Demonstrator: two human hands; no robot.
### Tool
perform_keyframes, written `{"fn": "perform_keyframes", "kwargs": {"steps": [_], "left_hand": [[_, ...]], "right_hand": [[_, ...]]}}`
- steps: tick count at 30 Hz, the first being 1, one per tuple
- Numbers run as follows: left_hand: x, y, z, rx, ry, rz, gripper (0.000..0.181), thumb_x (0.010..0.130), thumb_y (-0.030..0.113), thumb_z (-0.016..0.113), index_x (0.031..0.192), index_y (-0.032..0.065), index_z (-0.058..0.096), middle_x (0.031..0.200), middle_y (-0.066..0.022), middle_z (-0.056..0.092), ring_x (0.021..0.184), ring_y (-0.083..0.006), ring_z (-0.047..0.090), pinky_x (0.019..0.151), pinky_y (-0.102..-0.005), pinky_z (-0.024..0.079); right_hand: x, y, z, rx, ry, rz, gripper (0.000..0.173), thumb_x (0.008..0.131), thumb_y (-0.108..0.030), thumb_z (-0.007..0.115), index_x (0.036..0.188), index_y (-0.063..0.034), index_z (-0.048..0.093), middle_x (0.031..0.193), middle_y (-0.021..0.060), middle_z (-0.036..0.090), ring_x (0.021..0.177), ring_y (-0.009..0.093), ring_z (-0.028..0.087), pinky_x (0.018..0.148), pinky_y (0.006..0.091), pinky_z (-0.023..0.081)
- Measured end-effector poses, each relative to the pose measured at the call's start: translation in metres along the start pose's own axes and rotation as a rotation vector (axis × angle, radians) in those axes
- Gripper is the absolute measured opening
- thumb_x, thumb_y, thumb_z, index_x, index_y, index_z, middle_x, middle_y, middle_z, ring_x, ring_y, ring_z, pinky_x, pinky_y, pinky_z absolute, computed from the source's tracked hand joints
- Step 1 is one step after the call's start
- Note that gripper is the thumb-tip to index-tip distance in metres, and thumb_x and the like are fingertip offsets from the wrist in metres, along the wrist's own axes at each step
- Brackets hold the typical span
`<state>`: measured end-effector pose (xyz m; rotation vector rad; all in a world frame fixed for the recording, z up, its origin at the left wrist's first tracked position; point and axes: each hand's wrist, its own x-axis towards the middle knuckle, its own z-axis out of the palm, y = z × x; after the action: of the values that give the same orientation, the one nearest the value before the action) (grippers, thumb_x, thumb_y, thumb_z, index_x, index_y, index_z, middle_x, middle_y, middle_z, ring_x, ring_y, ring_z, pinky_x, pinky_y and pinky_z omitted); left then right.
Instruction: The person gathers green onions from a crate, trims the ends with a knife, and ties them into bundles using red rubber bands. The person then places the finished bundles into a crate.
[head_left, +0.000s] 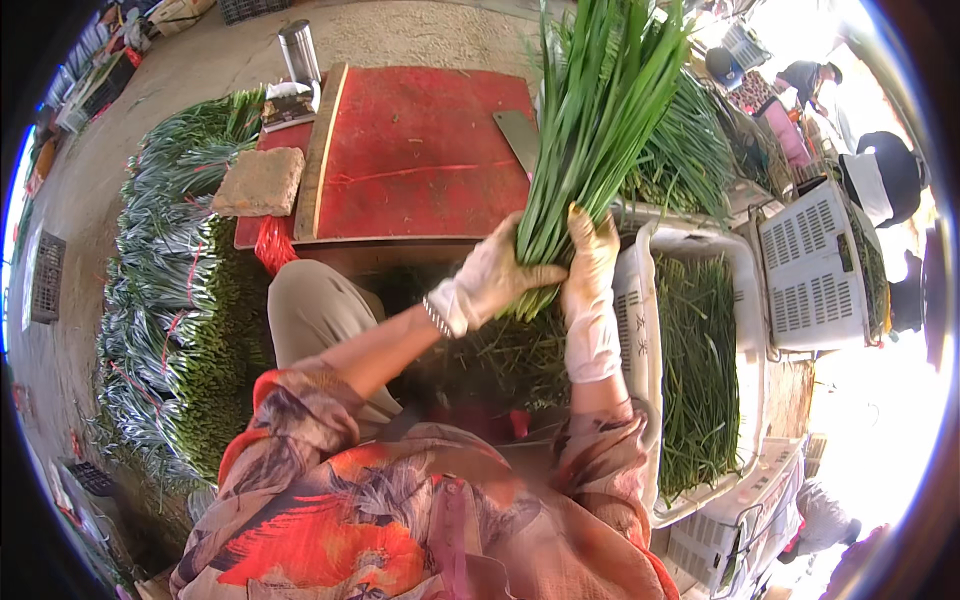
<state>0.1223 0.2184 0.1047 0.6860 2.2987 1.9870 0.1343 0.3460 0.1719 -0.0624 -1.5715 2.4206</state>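
A thick bunch of long green leaves, likely garlic chives (600, 112), is held upright between my two gloved hands. My left hand (499, 274) wraps its lower end, the thumb laid across the front of the stems. On the other side my right hand (590, 255) grips the stems, its thumb pointing up. The cut stem ends poke out below my hands. Behind the bunch is a red board (427, 150) with a wooden strip (322, 150) along its left part. A cleaver (517, 139) lies at the board's right edge, partly hidden by the leaves.
Tied bundles of chives (165, 277) are stacked at left. A brick (260, 181) rests near red ties (274, 244), with a steel flask (299, 52) behind. At right stands a white crate (649, 375) holding loose chives (697, 375). Other people (814, 82) are farther right.
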Motion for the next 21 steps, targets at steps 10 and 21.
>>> {"fn": "perform_keyframes", "kwargs": {"steps": [10, 21], "left_hand": [[0.128, -0.04, -0.063, -0.115, -0.387, -0.158, 0.048, 0.069, 0.011, 0.08, 0.109, 0.0049, 0.054, 0.081, -0.0047, 0.065, 0.072, -0.0142, 0.061, 0.064, -0.0292, 0.051], [0.169, -0.013, -0.135, -0.181, -0.227, -0.181, 0.048, 0.078, 0.016, 0.075, 0.121, 0.0075, 0.055, 0.108, -0.0018, 0.063, 0.098, -0.0118, 0.057, 0.083, -0.0294, 0.049]], "right_hand": [[0.109, 0.083, -0.007, 0.054, -0.302, 0.013, 0.075, 0.064, -0.007, 0.086, 0.128, -0.0054, 0.047, 0.113, 0.0068, 0.062, 0.102, 0.02, 0.06, 0.091, 0.0342, 0.049], [0.192, 0.079, 0.076, -0.149, -0.19, 0.31, 0.039, 0.078, -0.019, 0.076, 0.108, 0.001, 0.062, 0.092, 0.0094, 0.067, 0.078, 0.019, 0.065, 0.07, 0.0306, 0.053]]}}
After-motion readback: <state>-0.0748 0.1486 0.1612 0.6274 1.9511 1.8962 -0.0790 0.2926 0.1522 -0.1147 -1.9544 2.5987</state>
